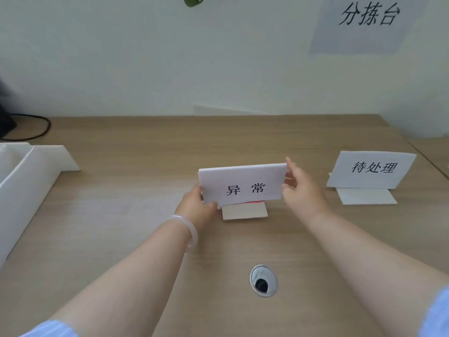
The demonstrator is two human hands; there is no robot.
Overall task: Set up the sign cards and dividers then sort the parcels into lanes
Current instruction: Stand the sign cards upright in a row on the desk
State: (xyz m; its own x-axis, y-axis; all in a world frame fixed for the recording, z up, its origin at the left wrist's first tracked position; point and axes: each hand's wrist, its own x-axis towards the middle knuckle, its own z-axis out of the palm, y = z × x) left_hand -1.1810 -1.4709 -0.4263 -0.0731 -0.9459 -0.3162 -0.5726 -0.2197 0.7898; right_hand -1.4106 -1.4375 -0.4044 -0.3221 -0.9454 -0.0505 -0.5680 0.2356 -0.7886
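Taking the middle of the wooden table (133,227) as the clock's centre, the 异常 card (243,183) stands there, upright and slightly tilted, its printed face towards the camera. The left hand (196,205) pinches its lower corner at 8 o'clock of the card, thumb on the front face and the other fingers hidden behind. The right hand (301,190) grasps the card's edge at 3 o'clock, one fingertip on the top corner and the thumb curled in at the side. The card's bottom edge meets a small cardboard base (245,212) lying flat on the table at 6 o'clock of it; a sliver of red shows where they meet. A pale bangle (190,229) circles the left wrist.

At 3 o'clock, well apart, the 待处理 card (371,170) stands on its own flat base (368,197). White divider boards (29,171) lie at 9 o'clock by the table's edge. A metal cable grommet (263,280) sits at 6 o'clock. A black cable (36,127) loops at 10 o'clock, and a wall sheet (364,25) reading 分拣台 hangs at 1 o'clock
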